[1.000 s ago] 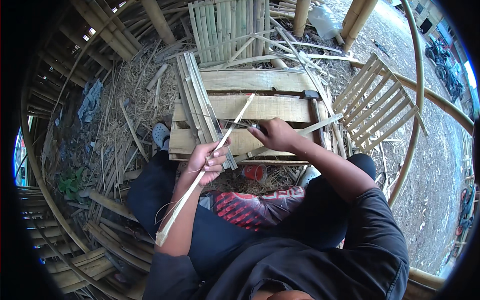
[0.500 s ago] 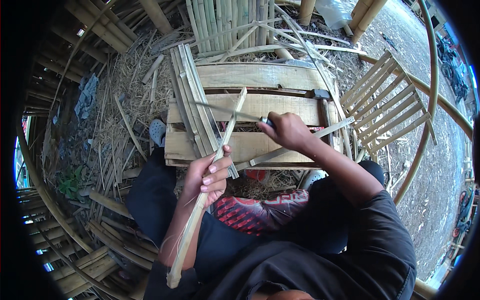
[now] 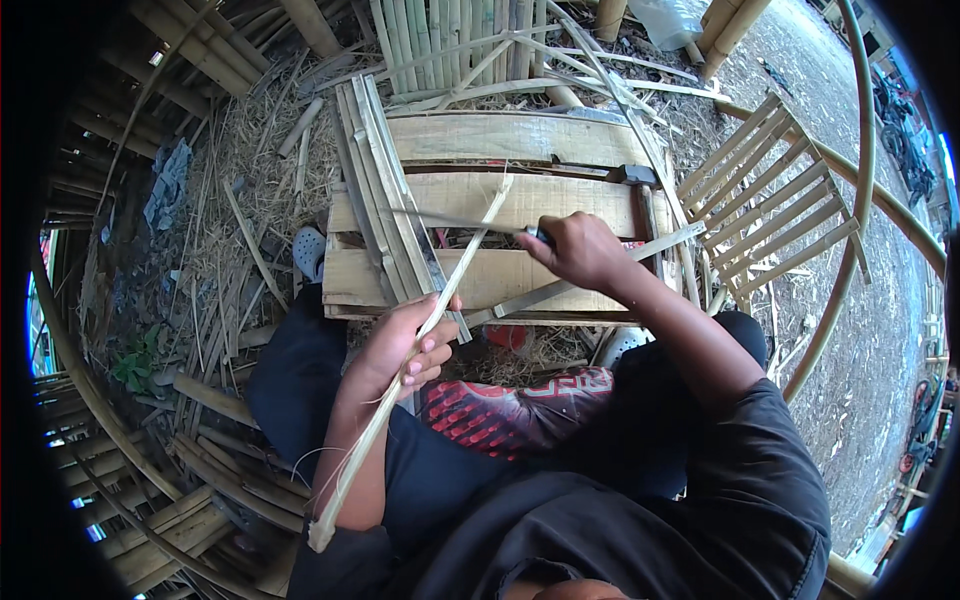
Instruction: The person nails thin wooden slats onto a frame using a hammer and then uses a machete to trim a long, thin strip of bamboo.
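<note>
Left fingers (image 3: 425, 350): curled and clamped around a long bamboo strip (image 3: 400, 385), centre frame.
Right fingers (image 3: 565, 235): closed on a knife (image 3: 470, 225) handle; blade points left, meeting the strip.
Bamboo strip: slants from lower left up to centre top.
Wooden bench (image 3: 520, 140): plank top beneath both hands.
Slat bundle (image 3: 375, 170): lies on the bench's left side.
Slatted frame (image 3: 775, 200): upper right, apart.

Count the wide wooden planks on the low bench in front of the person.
3. Far plank, by the upright bamboo slats. Middle plank, beyond the right hand. Near plank, closest to the knees and left hand. Slats cover their left ends; more may be hidden.
</note>
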Motion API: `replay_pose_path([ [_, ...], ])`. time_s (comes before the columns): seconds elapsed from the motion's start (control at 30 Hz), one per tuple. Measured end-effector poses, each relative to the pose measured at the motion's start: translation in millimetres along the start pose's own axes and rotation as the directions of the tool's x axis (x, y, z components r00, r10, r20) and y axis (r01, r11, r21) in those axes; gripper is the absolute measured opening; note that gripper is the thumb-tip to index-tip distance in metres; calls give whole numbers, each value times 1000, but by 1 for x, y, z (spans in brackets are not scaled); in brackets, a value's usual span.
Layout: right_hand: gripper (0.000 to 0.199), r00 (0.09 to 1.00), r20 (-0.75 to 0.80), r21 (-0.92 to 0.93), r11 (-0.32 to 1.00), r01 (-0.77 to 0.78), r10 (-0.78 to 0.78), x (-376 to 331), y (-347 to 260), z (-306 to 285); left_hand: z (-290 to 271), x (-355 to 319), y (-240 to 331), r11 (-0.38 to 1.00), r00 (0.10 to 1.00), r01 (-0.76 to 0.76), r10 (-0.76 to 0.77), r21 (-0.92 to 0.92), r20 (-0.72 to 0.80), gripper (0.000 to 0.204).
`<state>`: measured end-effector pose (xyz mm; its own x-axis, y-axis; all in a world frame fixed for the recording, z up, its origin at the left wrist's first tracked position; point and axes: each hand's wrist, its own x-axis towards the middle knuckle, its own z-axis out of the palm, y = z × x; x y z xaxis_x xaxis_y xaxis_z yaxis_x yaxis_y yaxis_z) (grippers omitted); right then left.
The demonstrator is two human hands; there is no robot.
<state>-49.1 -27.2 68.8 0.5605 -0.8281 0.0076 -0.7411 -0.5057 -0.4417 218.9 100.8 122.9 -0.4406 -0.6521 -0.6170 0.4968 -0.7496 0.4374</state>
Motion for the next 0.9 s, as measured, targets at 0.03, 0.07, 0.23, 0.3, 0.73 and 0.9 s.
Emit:
replay_pose_path([
  [0.03, 56, 996, 17, -27, 996, -86, 87, 6, 13, -1, -2, 2, 0, 998, 999, 38, -37, 44, -29, 30],
  [0.07, 55, 985, 32, -54, 985, -166, 168, 15, 21, -4, -2, 3, -1, 998, 999, 38, -36, 43, -30, 30],
  [0.23, 55, 995, -16, -53, 994, 96, -97, -7, -16, 11, -6, 7, -11, 915, 988, 7, 55, 403, -142, 31],
  [0.3, 54, 999, -25, -56, 998, 37, -39, -7, -5, 15, -4, 8, -12, 916, 988, 5, 58, 402, -144, 30],
  [0.73, 54, 988, -118, -183, 976, -122, 101, 2, -2, 16, -1, 7, -13, 956, 988, -16, 59, 291, -140, 29],
  [0.9, 56, 987, -149, -181, 983, 34, -62, -11, 5, 29, -4, 9, -18, 962, 991, -16, 51, 272, -121, 28],
])
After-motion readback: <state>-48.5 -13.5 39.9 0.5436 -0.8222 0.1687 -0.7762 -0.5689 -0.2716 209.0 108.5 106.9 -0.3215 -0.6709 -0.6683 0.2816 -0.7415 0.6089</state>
